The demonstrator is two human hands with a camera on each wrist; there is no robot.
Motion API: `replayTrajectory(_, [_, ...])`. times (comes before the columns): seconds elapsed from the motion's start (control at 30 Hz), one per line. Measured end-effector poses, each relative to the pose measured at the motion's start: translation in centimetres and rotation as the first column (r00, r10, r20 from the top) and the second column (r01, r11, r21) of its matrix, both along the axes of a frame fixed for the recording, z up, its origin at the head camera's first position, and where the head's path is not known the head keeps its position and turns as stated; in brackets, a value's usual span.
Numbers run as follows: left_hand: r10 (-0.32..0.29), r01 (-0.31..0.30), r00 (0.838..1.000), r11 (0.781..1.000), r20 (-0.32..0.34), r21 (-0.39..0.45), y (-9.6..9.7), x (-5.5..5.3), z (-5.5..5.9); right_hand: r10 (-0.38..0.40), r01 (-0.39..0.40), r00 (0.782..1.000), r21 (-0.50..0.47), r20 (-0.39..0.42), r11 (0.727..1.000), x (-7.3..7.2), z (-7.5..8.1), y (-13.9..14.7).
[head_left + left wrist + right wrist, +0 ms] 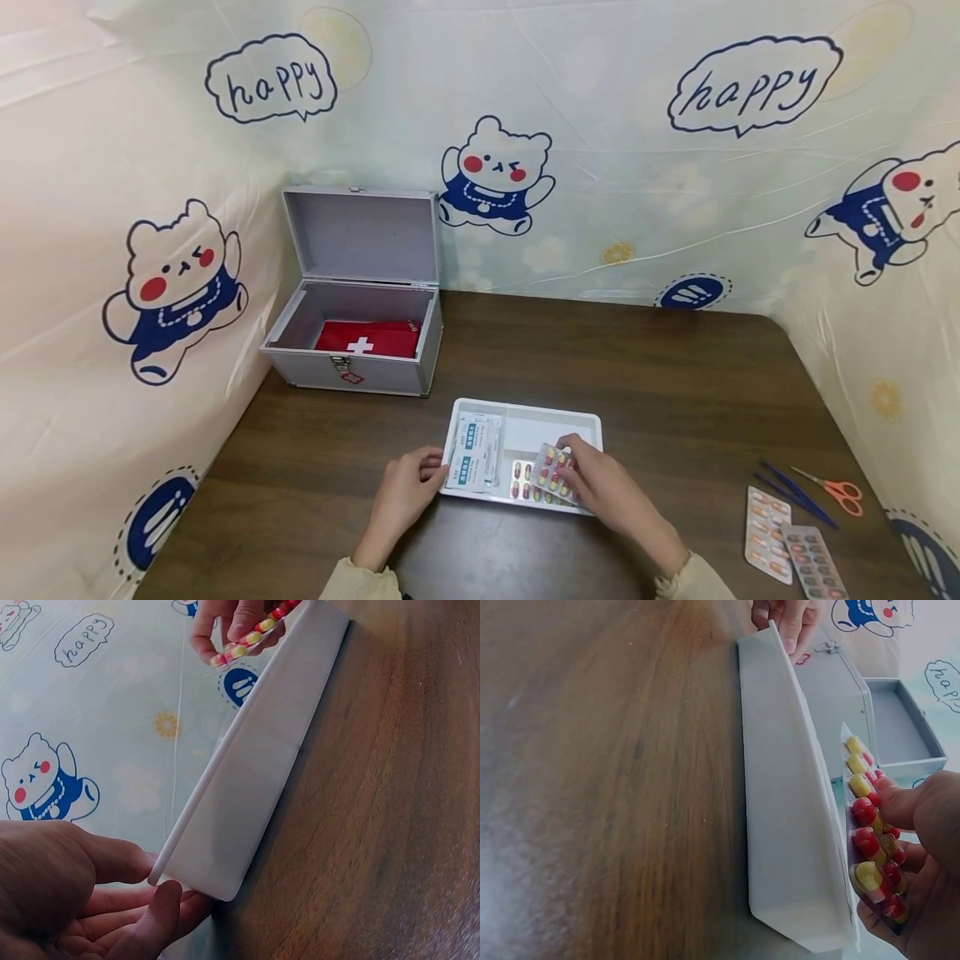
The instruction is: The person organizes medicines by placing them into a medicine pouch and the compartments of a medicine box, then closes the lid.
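Note:
A white compartmented tray (555,410) lies on the table in front of me. My left hand (403,490) grips its left end; in the left wrist view the thumb is at the rim and the fingers are beneath the corner. Between thumb and fingers, my right hand (609,490) pinches a blister pack of red and yellow capsules (866,836), tilted over the tray's front right part. Under it, another capsule blister pack (519,479) lies in the tray, partly covered. White and teal paper packets (474,450) fill the left compartment. The back right compartment shows its bare white bottom.
At the back left stands a silver first-aid box (375,377), lid up, with a red pouch (384,337) inside. On the right lie an orange capsule blister pack (768,533), a darker blister pack (816,562), blue tweezers (799,495) and orange-handled scissors (842,493).

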State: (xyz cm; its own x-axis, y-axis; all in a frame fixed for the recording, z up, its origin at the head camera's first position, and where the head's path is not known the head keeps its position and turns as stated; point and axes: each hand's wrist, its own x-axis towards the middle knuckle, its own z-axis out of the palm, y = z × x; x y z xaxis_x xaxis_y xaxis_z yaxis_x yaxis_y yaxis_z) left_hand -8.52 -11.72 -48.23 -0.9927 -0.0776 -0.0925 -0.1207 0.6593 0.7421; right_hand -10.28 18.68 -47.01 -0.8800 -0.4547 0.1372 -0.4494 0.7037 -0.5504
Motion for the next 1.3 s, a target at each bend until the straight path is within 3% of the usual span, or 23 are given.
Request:
replayTrajectory(0.37, [-0.017, 0.017, 1.0, 1.0, -0.001, -0.005, -0.1, -0.1, -0.2, 0.04, -0.039, 0.982, 0.007, -0.187, 0.999, -0.8, -1.0, -1.0])
replayTrajectory(0.67, [-0.025, 0.025, 1.0, 1.0, -0.007, 0.007, -0.1, 0.0, -0.3, 0.01, -0.015, 0.959, -0.014, -0.283, 1.0, -0.6, -1.7, -0.1])
replayTrajectory(0.87, [-0.024, 0.024, 1.0, 1.0, -0.002, 0.002, -0.1, 0.0, -0.4, -0.069, 0.067, 0.955, -0.019, -0.29, 0.998, -0.2, -0.9, 2.8])
replayTrajectory(1.17, [-0.029, 0.029, 1.0, 1.0, 0.009, 0.0, -0.2, 0.0, -0.5, -0.135, 0.144, 0.904, -0.01, -0.405, 0.99, 0.6, -1.3, 9.5])
replayTrajectory(1.3, [-0.032, 0.032, 0.999, 0.999, 0.007, 0.009, -0.2, 0.0, -0.6, -0.196, 0.23, 0.919, 0.062, -0.341, 0.971, 1.2, -1.6, 12.8])
